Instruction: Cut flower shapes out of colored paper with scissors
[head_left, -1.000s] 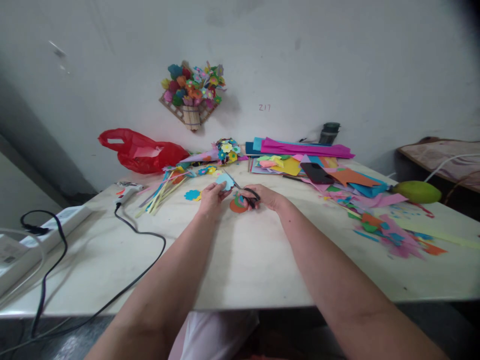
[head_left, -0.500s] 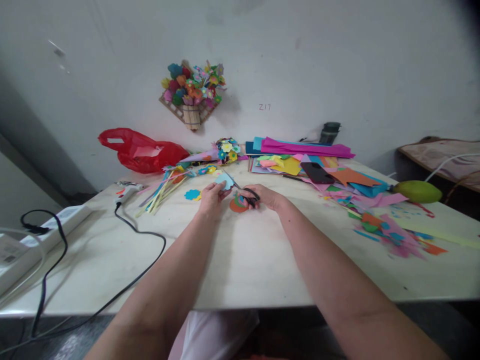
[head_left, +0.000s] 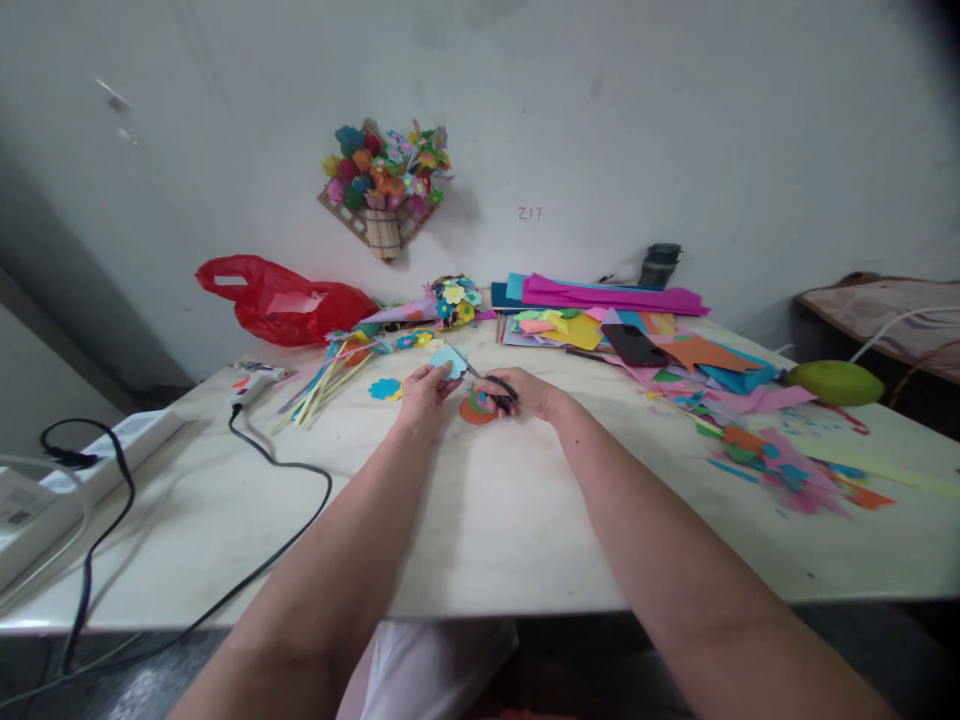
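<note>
Between thumb and fingers, my left hand (head_left: 424,396) pinches a light blue piece of paper (head_left: 448,360) above the table. My right hand (head_left: 525,393) is closed round the black handles of a pair of scissors (head_left: 502,388), whose blades point up and left at the paper's right edge. Under the scissors, orange and green paper rounds (head_left: 474,410) lie partly covered by my right hand. Left of my left hand rests a blue scalloped paper flower (head_left: 384,389), with a bit of yellow paper beside it.
A glue gun (head_left: 256,383) with a black cord and a white power strip (head_left: 97,480) lie at left. Paper strips (head_left: 319,385) and a red plastic bag (head_left: 292,305) are behind. At right are a phone (head_left: 634,345), coloured scraps (head_left: 795,465) and folded magenta paper (head_left: 607,293).
Hardly anything differs. My right fingers and the scissor handles have shifted very slightly, while the light blue paper stays in my left hand.
</note>
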